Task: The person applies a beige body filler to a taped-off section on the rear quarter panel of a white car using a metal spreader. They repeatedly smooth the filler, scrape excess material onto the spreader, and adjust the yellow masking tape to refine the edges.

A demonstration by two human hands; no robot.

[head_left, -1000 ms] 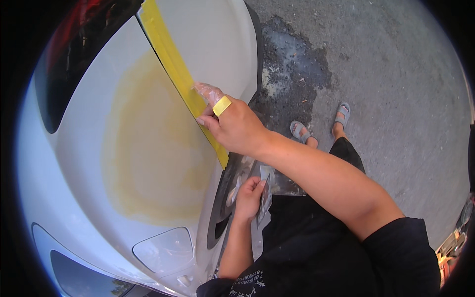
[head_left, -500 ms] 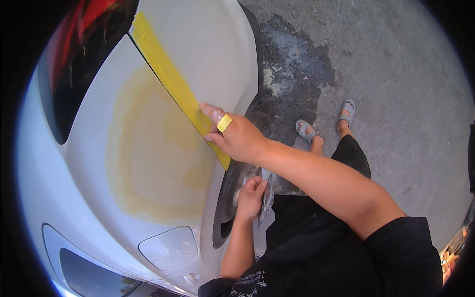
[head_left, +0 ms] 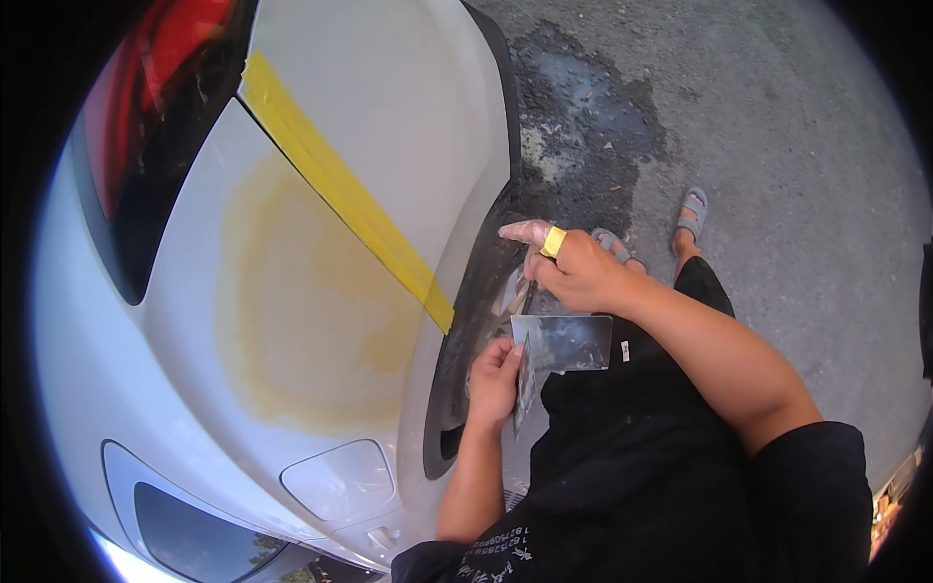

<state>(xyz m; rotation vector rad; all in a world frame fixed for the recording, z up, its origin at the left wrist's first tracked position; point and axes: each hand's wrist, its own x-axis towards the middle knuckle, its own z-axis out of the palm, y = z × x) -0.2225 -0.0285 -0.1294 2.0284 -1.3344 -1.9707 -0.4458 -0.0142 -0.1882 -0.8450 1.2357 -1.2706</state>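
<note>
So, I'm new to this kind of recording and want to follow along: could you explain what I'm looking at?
There is no machine here, only a person's own two hands. The view comes from the left of two wide fisheye cameras worn on the head, looking down, so straight edges bend near the rim. On the left is a white painted car body with a pale yellowish patch; a long strip of yellow tape runs alongside a panel seam.

The left hand pinches a thin, flat grey sheet, seen nearly edge-on. A grey rectangular plate juts out beside its fingertips; I cannot tell whether they are joined. The right hand is apart from the tape, one finger covered in clear film with a yellow band around it.
</note>
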